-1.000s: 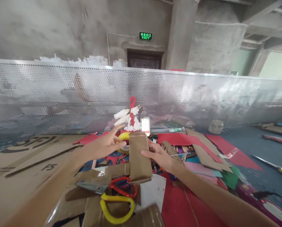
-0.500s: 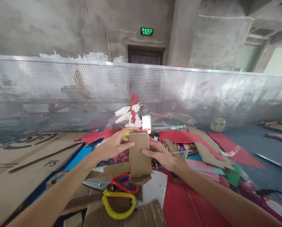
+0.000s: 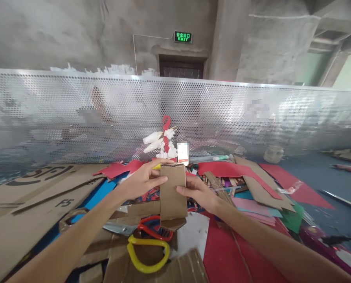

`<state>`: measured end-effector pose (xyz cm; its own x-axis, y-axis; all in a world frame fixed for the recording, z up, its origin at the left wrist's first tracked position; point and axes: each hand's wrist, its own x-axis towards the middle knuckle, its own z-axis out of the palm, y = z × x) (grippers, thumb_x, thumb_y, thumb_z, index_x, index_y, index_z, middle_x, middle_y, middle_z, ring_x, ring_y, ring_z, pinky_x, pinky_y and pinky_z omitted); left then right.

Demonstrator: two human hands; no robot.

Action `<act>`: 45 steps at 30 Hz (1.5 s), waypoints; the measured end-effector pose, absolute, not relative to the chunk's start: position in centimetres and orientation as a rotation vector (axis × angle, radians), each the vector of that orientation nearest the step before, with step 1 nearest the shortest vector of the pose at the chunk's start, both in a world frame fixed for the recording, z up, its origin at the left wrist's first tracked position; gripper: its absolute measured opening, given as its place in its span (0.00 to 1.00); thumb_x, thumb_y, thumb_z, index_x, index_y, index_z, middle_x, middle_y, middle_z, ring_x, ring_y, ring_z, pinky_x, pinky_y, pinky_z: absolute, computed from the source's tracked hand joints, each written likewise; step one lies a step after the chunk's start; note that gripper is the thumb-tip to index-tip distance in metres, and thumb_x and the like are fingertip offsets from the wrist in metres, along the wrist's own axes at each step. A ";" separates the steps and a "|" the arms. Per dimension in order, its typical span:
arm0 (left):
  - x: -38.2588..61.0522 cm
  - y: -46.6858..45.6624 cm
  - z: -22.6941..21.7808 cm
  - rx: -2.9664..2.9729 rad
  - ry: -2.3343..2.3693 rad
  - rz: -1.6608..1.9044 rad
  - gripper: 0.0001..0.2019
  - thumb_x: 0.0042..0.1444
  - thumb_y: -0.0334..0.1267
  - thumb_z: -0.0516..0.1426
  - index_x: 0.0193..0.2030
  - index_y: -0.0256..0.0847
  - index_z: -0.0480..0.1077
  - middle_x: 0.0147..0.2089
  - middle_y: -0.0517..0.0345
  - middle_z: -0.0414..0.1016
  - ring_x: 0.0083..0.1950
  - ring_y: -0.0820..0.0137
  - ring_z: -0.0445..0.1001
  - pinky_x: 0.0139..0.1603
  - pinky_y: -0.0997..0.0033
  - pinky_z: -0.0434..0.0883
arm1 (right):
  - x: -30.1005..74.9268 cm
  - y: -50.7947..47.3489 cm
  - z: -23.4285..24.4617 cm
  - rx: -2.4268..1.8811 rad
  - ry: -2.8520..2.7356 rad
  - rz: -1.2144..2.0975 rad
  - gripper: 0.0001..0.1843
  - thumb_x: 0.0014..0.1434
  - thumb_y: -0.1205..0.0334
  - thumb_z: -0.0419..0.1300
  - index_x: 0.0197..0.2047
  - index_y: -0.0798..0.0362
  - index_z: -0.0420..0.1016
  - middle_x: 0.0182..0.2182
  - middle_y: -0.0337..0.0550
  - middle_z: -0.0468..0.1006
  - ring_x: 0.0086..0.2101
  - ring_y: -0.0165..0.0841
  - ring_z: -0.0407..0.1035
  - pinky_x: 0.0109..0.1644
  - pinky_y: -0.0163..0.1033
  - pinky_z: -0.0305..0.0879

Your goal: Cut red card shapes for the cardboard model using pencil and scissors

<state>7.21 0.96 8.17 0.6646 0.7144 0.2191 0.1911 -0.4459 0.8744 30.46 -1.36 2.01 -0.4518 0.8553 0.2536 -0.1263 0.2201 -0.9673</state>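
Observation:
A brown cardboard strip [image 3: 173, 192] stands upright in front of me, held by both hands. My left hand [image 3: 140, 181] grips its upper left edge, thumb in front and fingers behind. On the right edge my right hand [image 3: 199, 192] pinches it the same way. Just below the strip lie scissors with red and yellow handles [image 3: 147, 245] on cardboard scraps. Behind the strip stands a small red and white paper figure [image 3: 163, 141].
A perforated metal screen [image 3: 252, 118] runs across the table's far side. Large cardboard sheets [image 3: 24, 204] lie at the left. Red, pink, green and brown paper pieces [image 3: 252, 192] are piled at the right. A roll of tape [image 3: 272, 154] sits by the screen.
My left hand has moved from the yellow tape roll to the cardboard strip and closed on its left edge. The strip has been raised slightly and held more upright.

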 end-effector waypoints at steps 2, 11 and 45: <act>7.3 0.9 8.2 1.967 0.700 0.737 0.26 0.64 0.44 0.59 0.67 0.47 0.60 0.55 0.50 0.80 0.49 0.59 0.81 0.49 0.58 0.76 | 30.5 -1.3 1.8 -0.710 -1.599 1.374 0.25 0.54 0.46 0.71 0.50 0.53 0.81 0.38 0.45 0.82 0.42 0.40 0.75 0.54 0.50 0.70; 7.7 -0.7 9.5 2.033 0.845 0.729 0.31 0.63 0.43 0.57 0.71 0.49 0.54 0.46 0.51 0.82 0.45 0.59 0.81 0.45 0.59 0.75 | 30.8 -0.9 1.6 -0.602 -1.621 1.394 0.24 0.58 0.47 0.69 0.53 0.51 0.80 0.42 0.45 0.83 0.44 0.40 0.76 0.53 0.49 0.70; 8.2 -2.9 10.9 2.416 1.097 0.649 0.23 0.61 0.42 0.55 0.64 0.48 0.64 0.27 0.63 0.71 0.26 0.69 0.68 0.31 0.69 0.62 | 32.0 -1.0 3.2 -0.711 -1.651 0.920 0.18 0.64 0.49 0.63 0.53 0.48 0.72 0.27 0.36 0.73 0.25 0.31 0.68 0.30 0.38 0.64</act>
